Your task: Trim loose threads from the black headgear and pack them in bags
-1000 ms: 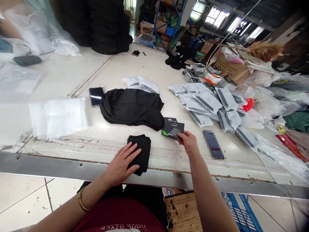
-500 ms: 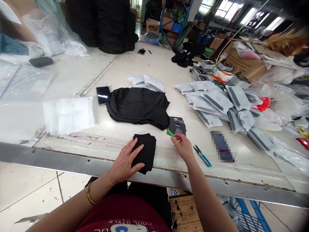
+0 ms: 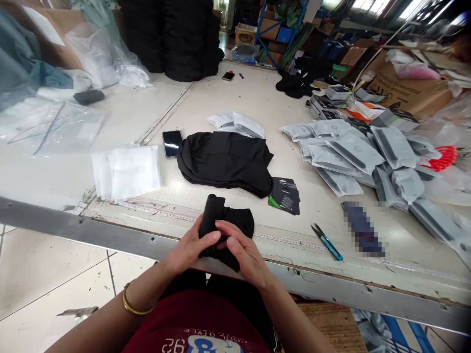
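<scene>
The folded black cloth (image 3: 211,211) is at the near edge of the table (image 3: 195,113), in front of the person's body, its left part rolled up into a thick fold. The left hand (image 3: 186,252) holds that side, its thumb closed over the fold and its other fingers mostly hidden by the cloth. The right hand (image 3: 250,260) touches the cloth from the right, its fingers partly curled and close to the left thumb; whether they pinch any fabric cannot be told.

A measuring tape (image 3: 279,239) runs along the table edge, beyond the cloth and off to the right. Past it lies a larger black garment (image 3: 224,159), with a phone (image 3: 172,143) just beside its left end and dark cards with a green corner (image 3: 285,196) by its right end. White pouches (image 3: 134,171) lie flat to the left. Blue-handled snips (image 3: 327,241) rest to the right, slightly open, near a pixelated dark item (image 3: 362,229). Farther right is a heap of filled packets (image 3: 353,152); two or more pale packets (image 3: 248,125) sit behind the garment.
</scene>
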`<state>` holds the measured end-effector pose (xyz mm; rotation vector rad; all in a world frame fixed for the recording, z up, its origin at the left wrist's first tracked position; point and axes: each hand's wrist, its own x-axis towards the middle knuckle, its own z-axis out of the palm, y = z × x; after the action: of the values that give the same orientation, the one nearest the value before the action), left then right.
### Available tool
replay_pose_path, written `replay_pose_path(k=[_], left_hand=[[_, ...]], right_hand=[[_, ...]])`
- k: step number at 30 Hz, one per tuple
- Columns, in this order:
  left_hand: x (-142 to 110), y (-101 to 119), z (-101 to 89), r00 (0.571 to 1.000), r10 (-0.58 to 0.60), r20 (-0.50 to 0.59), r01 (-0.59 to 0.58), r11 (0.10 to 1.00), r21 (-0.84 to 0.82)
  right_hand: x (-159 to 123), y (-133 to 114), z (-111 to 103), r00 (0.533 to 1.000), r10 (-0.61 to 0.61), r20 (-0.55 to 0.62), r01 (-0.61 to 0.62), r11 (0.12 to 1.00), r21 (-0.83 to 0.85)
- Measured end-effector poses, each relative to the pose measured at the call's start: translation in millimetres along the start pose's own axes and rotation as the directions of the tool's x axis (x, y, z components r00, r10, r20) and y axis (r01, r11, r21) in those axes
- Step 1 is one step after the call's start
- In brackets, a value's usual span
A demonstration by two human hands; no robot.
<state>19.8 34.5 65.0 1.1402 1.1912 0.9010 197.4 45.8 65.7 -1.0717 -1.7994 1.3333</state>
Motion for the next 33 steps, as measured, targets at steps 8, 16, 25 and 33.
replay_pose_path(k=[8, 16, 25, 33], left_hand=[[-10.8, -34.9, -65.1, 0.887, 0.107, -0.450, 0.133, 0.873, 0.470], [-17.2, -26.8, -21.8, 0.872, 0.487, 0.049, -0.319, 0.489, 0.812], [-7.5, -35.0, -27.8, 0.887, 0.366, -0.282, -0.184, 0.839, 0.512], [-32.9, -31.9, -76.6, 0.594, -0.165, -0.788, -0.105, 0.954, -0.279]], right_hand=[[-11.1, 50.5, 9.3, 0.922, -0.320, -0.216, 0.132, 0.788, -0.602], [-14.7, 73.3, 3.2, 0.923, -0.254, -0.290, -0.042, 0.681, -0.731], [-22.5, 78.3, 1.8, 0.957, -0.198, -0.211, -0.034, 0.647, -0.762], [-23.9, 79.3, -5.1, 0.972, -0.158, -0.174, -0.040, 0.617, -0.786]])
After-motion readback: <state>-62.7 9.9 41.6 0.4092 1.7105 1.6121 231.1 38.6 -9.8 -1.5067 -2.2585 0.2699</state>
